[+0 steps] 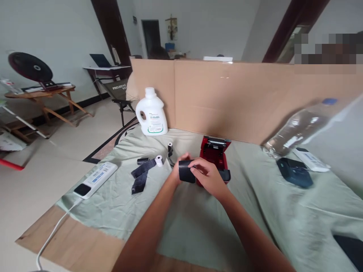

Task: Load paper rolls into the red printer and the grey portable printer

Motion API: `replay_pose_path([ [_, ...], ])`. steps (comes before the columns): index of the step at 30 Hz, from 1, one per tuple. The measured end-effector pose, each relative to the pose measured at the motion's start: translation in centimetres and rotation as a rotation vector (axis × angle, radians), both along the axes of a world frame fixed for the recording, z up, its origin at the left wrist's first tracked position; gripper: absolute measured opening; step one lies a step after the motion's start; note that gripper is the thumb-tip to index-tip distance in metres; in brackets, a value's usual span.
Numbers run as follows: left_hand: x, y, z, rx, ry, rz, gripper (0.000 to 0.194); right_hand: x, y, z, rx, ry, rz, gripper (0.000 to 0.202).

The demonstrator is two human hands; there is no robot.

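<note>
My left hand [177, 172] is closed around a black paper roll [186, 174], whose flap hangs down toward me. The fingertips of my right hand [206, 174] pinch the roll's upper right edge. Just beyond my right hand sits a red and black receipt printer [211, 155] with its lid raised and its inside bare; my hand hides part of it. To the left lies a white-ended roll [159, 161] with a dark paper strip [143, 169] unrolled from it. Behind my left hand stands a smaller roll [170, 148], and a short black cylinder [143, 161] rests near the strip.
A white power strip [96, 179] with a cable lies at left on the green cloth [198, 234]. A white detergent jug [152, 113] stands against the cardboard screen [215, 98]. At right are a large plastic bottle [297, 128], a dark pouch-like object [295, 172] and another white strip [312, 159].
</note>
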State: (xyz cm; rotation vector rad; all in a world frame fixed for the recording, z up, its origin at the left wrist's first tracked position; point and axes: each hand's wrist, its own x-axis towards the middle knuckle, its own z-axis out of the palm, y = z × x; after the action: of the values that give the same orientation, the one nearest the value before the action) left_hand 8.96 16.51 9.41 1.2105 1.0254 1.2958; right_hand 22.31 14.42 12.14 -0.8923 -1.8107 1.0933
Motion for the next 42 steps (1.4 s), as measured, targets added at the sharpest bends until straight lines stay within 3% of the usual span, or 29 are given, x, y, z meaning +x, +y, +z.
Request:
replay_pose_path([
  [6, 0.5, 1.0, 1.1, 0.04, 0.033, -0.003, 0.061, 3.2, 0.8, 1.2, 0.028, 0.088, -0.056, 0.021],
  [13, 0.1, 0.1, 2.5, 0.201, 0.203, -0.058, 0.027, 4.9, 1.1, 1.6, 0.099, 0.086, -0.129, 0.032],
  [19, 0.5, -0.1, 2.8, 0.28, 0.241, -0.031, 0.034, 5.6, 1.5, 1.9, 0.001, 0.094, -0.169, 0.026],
  [32, 0.8, -0.5, 3.0, 0.281, 0.197, -0.024, 0.041, 6.5, 2.0, 1.8, -0.053, 0.109, -0.096, 0.019],
  [42, 1.3, -1.3, 3.6, 0.146, 0.219, -0.112, 0.057, 6.9, 2.6, 1.7, -0.153, 0.282, -0.286, 0.028],
])
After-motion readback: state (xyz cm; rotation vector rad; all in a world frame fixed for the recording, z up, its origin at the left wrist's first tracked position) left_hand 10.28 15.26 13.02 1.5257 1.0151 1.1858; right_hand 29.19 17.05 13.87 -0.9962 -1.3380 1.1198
